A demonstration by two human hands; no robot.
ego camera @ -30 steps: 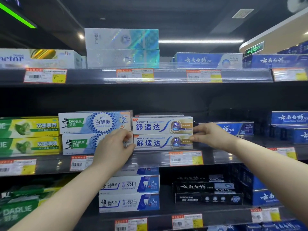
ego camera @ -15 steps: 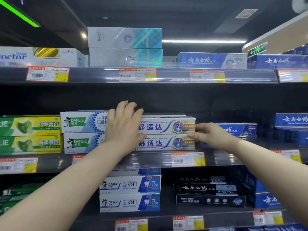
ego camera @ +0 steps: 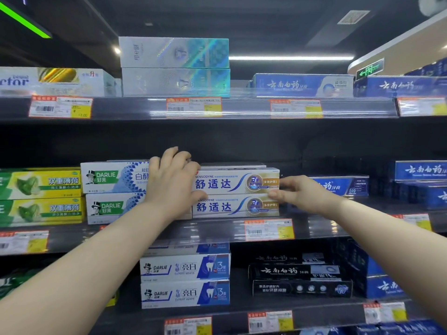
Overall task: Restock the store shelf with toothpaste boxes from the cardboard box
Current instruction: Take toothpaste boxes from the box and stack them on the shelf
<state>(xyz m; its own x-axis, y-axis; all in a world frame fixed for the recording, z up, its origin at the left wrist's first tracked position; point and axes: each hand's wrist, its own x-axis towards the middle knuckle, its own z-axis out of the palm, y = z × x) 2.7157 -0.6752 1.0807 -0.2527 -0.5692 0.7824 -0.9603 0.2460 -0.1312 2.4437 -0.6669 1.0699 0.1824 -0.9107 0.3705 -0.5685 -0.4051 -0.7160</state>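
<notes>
Fingers (ego camera: 169,155) of the left hand (ego camera: 171,182) curl over the top edge of the top box (ego camera: 237,182) at its 9 o'clock end, with the thumb across the front, so that hand grips it. At the 3 o'clock end the right hand (ego camera: 304,192) presses near-straight fingers (ego camera: 275,195) to the seam between the top box and the lower box (ego camera: 234,206); it clasps nothing.

Head view, the only one: both boxes sit stacked at the front of the shelf (ego camera: 212,229). They touch the Darlie boxes (ego camera: 113,176) at 9 o'clock, and a blue box (ego camera: 338,186) is near at 3 o'clock. No cardboard box is in view.

The step in hand looks like squaring up the stacked pair. The next move calls for letting go without dragging the top box askew, then fetching more stock.
</notes>
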